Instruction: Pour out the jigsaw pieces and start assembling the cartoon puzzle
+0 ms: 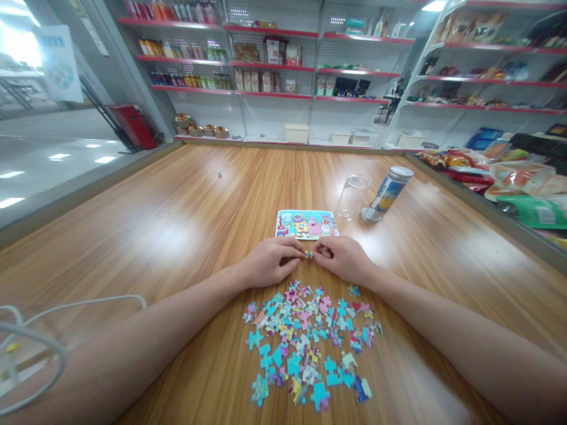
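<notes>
My left hand (268,262) and my right hand (343,258) rest on the wooden table (177,224), fingertips meeting. Both pinch small jigsaw pieces (309,255) held together between them. Just beyond the hands lies a colourful cartoon reference picture (306,224). In front of my forearms spreads a loose heap of several puzzle pieces (310,339), mostly blue, pink and white.
A clear plastic jar (354,196) lies on its side behind the picture, beside a printed tube (391,188) and a round lid (370,215). Snack packets (509,177) line the right edge. A white cable (48,330) loops at left. Shop shelves (274,65) stand behind.
</notes>
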A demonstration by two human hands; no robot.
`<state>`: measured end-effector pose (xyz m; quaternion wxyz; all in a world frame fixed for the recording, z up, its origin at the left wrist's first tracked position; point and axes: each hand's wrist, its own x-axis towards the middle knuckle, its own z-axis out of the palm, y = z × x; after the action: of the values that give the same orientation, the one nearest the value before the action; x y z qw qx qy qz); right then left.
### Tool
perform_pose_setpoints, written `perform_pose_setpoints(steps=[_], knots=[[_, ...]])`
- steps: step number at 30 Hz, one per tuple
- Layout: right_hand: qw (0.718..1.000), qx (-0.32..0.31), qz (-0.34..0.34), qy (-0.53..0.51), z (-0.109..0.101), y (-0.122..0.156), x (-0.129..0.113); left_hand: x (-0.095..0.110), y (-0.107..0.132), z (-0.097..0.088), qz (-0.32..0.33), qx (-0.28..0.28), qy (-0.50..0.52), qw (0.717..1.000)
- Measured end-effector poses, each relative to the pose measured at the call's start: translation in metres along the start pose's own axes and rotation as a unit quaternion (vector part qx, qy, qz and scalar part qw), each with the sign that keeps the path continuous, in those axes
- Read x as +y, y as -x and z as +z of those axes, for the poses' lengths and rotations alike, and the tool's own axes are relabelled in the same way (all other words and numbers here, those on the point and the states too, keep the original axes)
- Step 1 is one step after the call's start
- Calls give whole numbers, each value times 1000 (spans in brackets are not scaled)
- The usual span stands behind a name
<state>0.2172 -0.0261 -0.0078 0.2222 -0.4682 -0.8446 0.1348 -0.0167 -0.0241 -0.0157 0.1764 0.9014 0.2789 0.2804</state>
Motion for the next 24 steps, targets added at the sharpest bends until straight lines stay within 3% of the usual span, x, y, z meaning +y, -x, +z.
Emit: perform_pose_setpoints(steps=[11, 24], knots=[[996, 23, -85, -23, 2, 4, 5, -1, 0, 0, -3, -6, -1, 1000], [996, 19, -92, -13, 1, 4, 2, -1, 0, 1, 2, -5, -3, 1000]])
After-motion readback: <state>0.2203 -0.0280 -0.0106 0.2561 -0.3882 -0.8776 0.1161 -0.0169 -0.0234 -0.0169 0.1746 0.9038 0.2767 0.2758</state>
